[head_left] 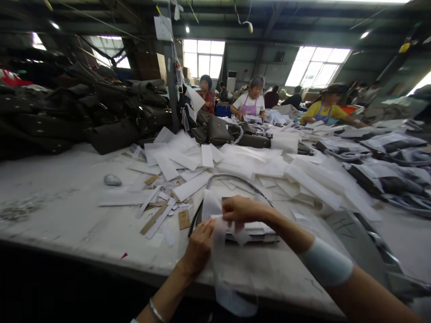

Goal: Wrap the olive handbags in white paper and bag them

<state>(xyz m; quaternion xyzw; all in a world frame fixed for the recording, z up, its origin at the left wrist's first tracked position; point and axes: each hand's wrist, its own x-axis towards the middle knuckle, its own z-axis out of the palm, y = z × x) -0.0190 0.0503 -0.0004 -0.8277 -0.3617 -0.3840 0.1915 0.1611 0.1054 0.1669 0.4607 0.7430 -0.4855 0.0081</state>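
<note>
A dark handbag (266, 237), partly covered by white sheets, lies flat near the table's front edge. Its long handle (235, 178) arches out over the far side. My right hand (242, 209) is closed above the bag, pinching a thin translucent white wrapping sheet (218, 255). The fingers of my left hand (199, 244) are pressed together on the same sheet, just left of the right hand. From between the hands the sheet hangs down past the table edge. My hands and the sheets hide much of the bag.
White foam sheets (245, 161) and cardboard scraps (184, 220) spread across the table (74, 224). Dark bags (114, 132) are piled at the left, wrapped ones (387, 175) at the right. A grey board (353, 237) lies by my right forearm. Several people work across the table.
</note>
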